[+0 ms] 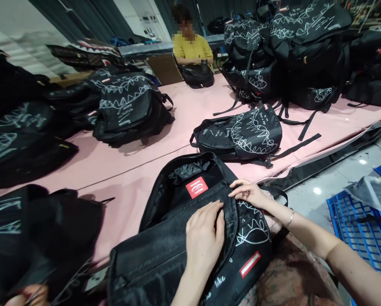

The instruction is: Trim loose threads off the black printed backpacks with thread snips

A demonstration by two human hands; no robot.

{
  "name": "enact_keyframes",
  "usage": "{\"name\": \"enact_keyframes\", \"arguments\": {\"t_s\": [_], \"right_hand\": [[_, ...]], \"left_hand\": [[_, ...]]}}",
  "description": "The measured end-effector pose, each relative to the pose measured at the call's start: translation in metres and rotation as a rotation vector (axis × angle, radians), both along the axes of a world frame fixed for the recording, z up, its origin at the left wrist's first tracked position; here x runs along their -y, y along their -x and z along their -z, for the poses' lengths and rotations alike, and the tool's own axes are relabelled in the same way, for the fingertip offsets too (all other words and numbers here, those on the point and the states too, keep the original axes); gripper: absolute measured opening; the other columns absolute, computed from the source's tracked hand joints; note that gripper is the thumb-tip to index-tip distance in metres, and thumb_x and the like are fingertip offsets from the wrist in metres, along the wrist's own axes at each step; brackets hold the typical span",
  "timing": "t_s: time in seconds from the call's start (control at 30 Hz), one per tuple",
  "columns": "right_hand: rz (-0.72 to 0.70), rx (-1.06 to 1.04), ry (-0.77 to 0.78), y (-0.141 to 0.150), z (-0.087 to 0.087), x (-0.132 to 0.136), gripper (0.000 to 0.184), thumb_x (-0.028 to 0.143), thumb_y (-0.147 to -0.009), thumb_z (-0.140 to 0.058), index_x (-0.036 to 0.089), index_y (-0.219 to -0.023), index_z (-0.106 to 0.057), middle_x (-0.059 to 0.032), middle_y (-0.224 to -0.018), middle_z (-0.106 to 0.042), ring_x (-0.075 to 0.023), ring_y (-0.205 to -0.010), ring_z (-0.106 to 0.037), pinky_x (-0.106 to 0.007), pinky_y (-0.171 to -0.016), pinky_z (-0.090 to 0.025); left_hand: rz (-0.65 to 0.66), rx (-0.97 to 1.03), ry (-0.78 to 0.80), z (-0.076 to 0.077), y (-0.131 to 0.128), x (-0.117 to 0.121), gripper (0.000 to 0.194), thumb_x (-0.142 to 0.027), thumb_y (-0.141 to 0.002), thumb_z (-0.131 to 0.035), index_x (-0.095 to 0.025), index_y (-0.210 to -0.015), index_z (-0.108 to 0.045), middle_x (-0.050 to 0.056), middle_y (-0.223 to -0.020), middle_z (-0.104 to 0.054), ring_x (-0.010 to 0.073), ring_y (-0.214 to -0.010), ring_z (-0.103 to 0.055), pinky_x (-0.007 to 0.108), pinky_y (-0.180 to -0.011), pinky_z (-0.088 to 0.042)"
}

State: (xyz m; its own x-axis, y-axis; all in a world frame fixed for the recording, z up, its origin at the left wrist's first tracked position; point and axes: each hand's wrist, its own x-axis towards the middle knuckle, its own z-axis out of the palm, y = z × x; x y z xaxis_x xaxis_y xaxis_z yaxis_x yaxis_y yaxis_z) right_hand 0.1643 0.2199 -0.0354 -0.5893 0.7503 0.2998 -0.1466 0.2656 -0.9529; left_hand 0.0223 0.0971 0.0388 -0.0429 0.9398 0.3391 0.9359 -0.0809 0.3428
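Note:
A black backpack with white scribble print lies open in front of me at the near edge of the pink table. A red label shows inside it. My left hand rests on the mesh panel, its fingers pressed together and curled onto the rim of the opening. My right hand pinches the same rim a little further right, near the zipper. A bracelet sits on my right wrist.
More black printed backpacks lie about: one just beyond mine, one at mid left, a tall pile at back right, others at near left. A person in yellow sits at the far end. Another hand shows bottom left. A blue crate stands on the floor at right.

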Motion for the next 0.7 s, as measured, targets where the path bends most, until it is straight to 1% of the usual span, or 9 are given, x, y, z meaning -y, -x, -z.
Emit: {"name": "enact_keyframes", "arguments": {"t_s": [0.1,0.17,0.27,0.33,0.37,0.43,0.53,0.6,0.7], "right_hand": [[-0.211,-0.024,0.041,0.014,-0.005,-0.016,0.024,0.039,-0.076,-0.061,0.017,-0.07,-0.067,-0.006,-0.097,-0.058,-0.0154,-0.087,-0.057,-0.031,-0.079,-0.046],[-0.327,-0.027,0.067,0.023,-0.007,-0.024,0.026,0.04,-0.077,-0.06,0.016,-0.071,-0.067,-0.0048,-0.089,-0.062,-0.0146,-0.082,-0.059,-0.03,-0.078,-0.046],[-0.316,-0.044,0.108,0.029,-0.004,-0.032,0.027,0.04,-0.078,-0.058,0.015,-0.076,-0.067,-0.0029,-0.079,-0.064,-0.0141,-0.078,-0.06,-0.029,-0.078,-0.046],[-0.3,-0.047,0.112,0.025,0.0,-0.036,0.027,0.04,-0.077,-0.059,0.014,-0.078,-0.067,-0.0031,-0.079,-0.065,-0.0145,-0.078,-0.06,-0.03,-0.078,-0.046],[-0.302,-0.047,0.111,0.022,0.002,-0.037,0.026,0.039,-0.076,-0.06,0.014,-0.079,-0.067,-0.0036,-0.08,-0.065,-0.0148,-0.079,-0.06,-0.03,-0.078,-0.046],[-0.328,-0.053,0.099,0.015,0.005,-0.038,0.026,0.038,-0.074,-0.063,0.014,-0.081,-0.068,-0.005,-0.084,-0.065,-0.0159,-0.081,-0.061,-0.03,-0.077,-0.047],[-0.369,-0.085,0.058,0.012,0.007,-0.036,0.026,0.037,-0.071,-0.065,0.014,-0.083,-0.068,-0.0073,-0.093,-0.064,-0.0171,-0.085,-0.061,-0.03,-0.078,-0.048],[-0.329,-0.075,0.02,0.017,0.007,-0.034,0.025,0.037,-0.071,-0.065,0.014,-0.08,-0.068,-0.0072,-0.093,-0.063,-0.017,-0.086,-0.06,-0.03,-0.079,-0.048],[-0.24,-0.005,-0.016,0.032,0.008,-0.033,0.019,0.034,-0.073,-0.064,0.014,-0.074,-0.066,-0.004,-0.084,-0.061,-0.0152,-0.081,-0.059,-0.029,-0.078,-0.047]], "left_hand": [[0.019,0.064,-0.031,-0.004,-0.009,0.0,0.021,-0.033,-0.085,-0.043,-0.019,-0.085,-0.059,0.007,-0.088,-0.061,0.0197,-0.085,-0.056,0.033,-0.077,-0.045],[0.016,-0.032,0.019,-0.006,-0.018,0.0,0.025,-0.041,-0.082,-0.046,-0.02,-0.075,-0.057,0.006,-0.078,-0.057,0.0201,-0.077,-0.054,0.032,-0.069,-0.043],[-0.032,-0.274,0.139,-0.008,-0.03,0.0,0.031,-0.048,-0.078,-0.049,-0.02,-0.07,-0.056,0.006,-0.072,-0.054,0.0227,-0.072,-0.051,0.033,-0.062,-0.039],[-0.057,-0.351,0.187,-0.007,-0.033,0.0,0.028,-0.042,-0.082,-0.044,-0.019,-0.07,-0.056,0.006,-0.072,-0.054,0.0233,-0.072,-0.05,0.034,-0.061,-0.037],[-0.056,-0.338,0.198,-0.005,-0.032,-0.001,0.027,-0.037,-0.083,-0.041,-0.019,-0.069,-0.055,0.006,-0.071,-0.054,0.0229,-0.072,-0.05,0.034,-0.061,-0.037],[-0.043,-0.186,0.203,-0.002,-0.027,-0.003,0.026,-0.032,-0.084,-0.039,-0.019,-0.066,-0.054,0.005,-0.068,-0.053,0.021,-0.069,-0.049,0.033,-0.063,-0.037],[-0.058,0.244,0.23,0.002,-0.011,-0.006,0.026,-0.036,-0.08,-0.045,-0.019,-0.062,-0.052,0.001,-0.062,-0.05,0.0167,-0.062,-0.047,0.028,-0.059,-0.037],[-0.102,0.537,0.261,0.004,0.001,-0.007,0.027,-0.041,-0.075,-0.052,-0.018,-0.061,-0.053,-0.001,-0.059,-0.047,0.0141,-0.058,-0.044,0.026,-0.055,-0.035],[-0.176,0.886,0.314,0.002,0.012,-0.006,0.028,-0.043,-0.067,-0.06,-0.016,-0.062,-0.055,-0.002,-0.059,-0.046,0.0116,-0.057,-0.04,0.024,-0.055,-0.033]]}}
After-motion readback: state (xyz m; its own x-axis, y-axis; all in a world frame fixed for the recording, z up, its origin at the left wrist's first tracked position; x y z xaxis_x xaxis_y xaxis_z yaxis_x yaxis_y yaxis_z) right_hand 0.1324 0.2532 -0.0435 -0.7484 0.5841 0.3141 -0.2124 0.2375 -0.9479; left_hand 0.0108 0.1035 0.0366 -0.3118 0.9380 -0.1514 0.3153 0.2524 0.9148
